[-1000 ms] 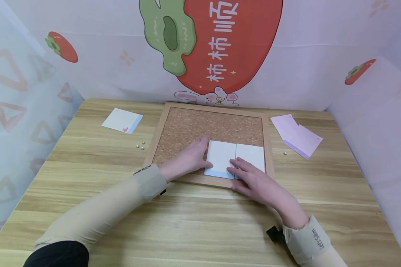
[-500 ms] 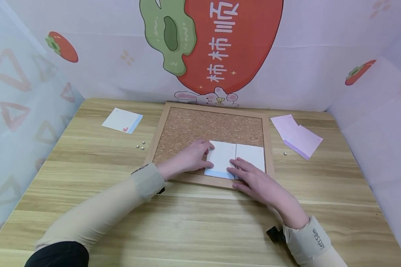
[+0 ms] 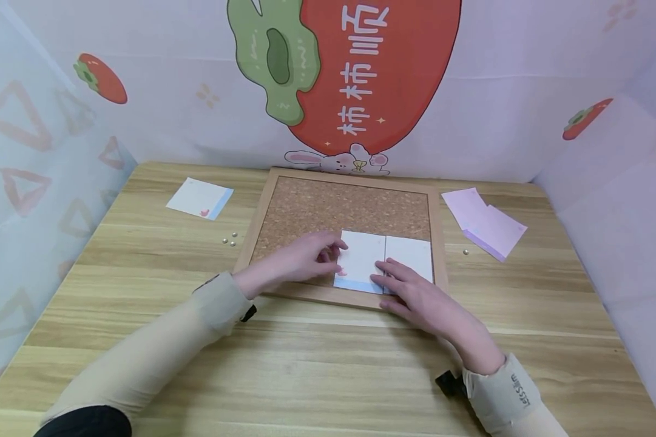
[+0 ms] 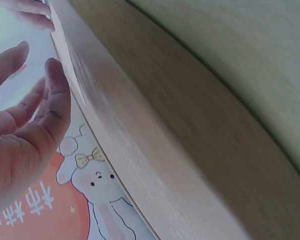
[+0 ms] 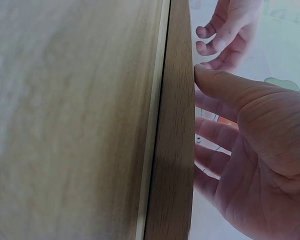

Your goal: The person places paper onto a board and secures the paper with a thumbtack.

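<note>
Two white note sheets lie side by side on the framed cork board (image 3: 300,209). The left sheet (image 3: 362,252) has a blue strip along its near edge and a small red print at its corner. Its neighbour, the right sheet (image 3: 415,252), is partly covered by my right hand (image 3: 423,297), whose spread fingers rest across the seam between both. That hand's thumb sits at the frame's near edge (image 5: 175,135). My left hand (image 3: 308,255) is at the left sheet's left edge, fingers loosely bent with nothing between them, as the left wrist view also shows (image 4: 27,125).
A third white sheet (image 3: 199,197) lies on the table at left, with several small pearl-like beads (image 3: 232,243) near it. Pink-purple sheets (image 3: 486,221) overlap at right, by a single bead (image 3: 466,252). A printed cloth (image 3: 196,121) stands behind the table.
My left hand has drawn back slightly to the left, its fingers coming off the left sheet and bending more. The right hand and the sheets have stayed in place.
</note>
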{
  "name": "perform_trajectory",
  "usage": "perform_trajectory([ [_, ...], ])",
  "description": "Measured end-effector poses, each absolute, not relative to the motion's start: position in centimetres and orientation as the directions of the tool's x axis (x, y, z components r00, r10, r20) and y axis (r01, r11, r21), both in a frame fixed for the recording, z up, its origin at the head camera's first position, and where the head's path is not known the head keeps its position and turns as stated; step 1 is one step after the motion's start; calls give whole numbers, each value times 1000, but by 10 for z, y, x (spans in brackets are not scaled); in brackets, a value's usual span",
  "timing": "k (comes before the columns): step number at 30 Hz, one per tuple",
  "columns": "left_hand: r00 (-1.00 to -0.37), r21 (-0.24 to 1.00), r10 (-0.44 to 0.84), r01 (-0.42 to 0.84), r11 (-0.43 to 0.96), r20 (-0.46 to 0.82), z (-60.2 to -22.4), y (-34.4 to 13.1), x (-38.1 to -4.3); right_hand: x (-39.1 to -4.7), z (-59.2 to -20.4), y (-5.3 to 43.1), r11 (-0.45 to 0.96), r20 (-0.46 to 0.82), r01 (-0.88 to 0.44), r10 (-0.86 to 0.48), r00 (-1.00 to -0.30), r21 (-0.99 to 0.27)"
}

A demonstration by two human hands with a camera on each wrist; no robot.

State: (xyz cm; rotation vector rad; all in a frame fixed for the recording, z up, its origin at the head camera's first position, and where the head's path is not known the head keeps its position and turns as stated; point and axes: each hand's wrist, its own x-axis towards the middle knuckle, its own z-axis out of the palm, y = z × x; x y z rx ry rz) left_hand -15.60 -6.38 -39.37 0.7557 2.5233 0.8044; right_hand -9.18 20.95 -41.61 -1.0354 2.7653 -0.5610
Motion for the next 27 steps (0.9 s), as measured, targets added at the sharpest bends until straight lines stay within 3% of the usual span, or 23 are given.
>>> perform_trajectory([
  [10, -778, 681, 607, 357, 640, -163, -389, -99, -155, -92, -417, 210, 672, 42, -631, -670, -741, -388],
  [27, -934, 719, 351, 202, 665, -62, -384, -210, -155, -91, -418, 212, 667, 34, -632, -677, -735, -395],
])
